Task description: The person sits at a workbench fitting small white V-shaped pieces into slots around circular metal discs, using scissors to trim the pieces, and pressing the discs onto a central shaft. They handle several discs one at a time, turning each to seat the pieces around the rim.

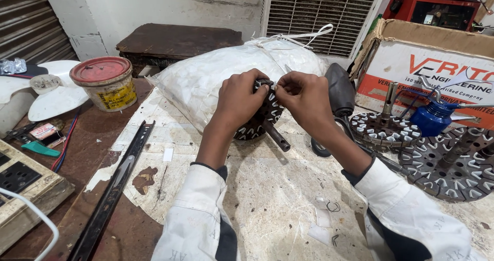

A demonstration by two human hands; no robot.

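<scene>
Dark metal, ringed with white slot liners, the motor stator [260, 118] stands on edge above the bench [267, 189], its shaft pointing toward the camera. Left hand [237, 102] wraps the stator's rim in a closed grip; right hand [303, 97] pinches narrowly at a liner on its upper edge. Behind lies a white plastic sack [206, 76]; two more stators [447, 163] rest at right.

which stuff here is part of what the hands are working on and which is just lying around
In hand: left hand and right hand holding the dark round slotted metal core with white inserts.

Lying about: red-lidded tub, blue oil can, cardboard box, black metal rail.
</scene>
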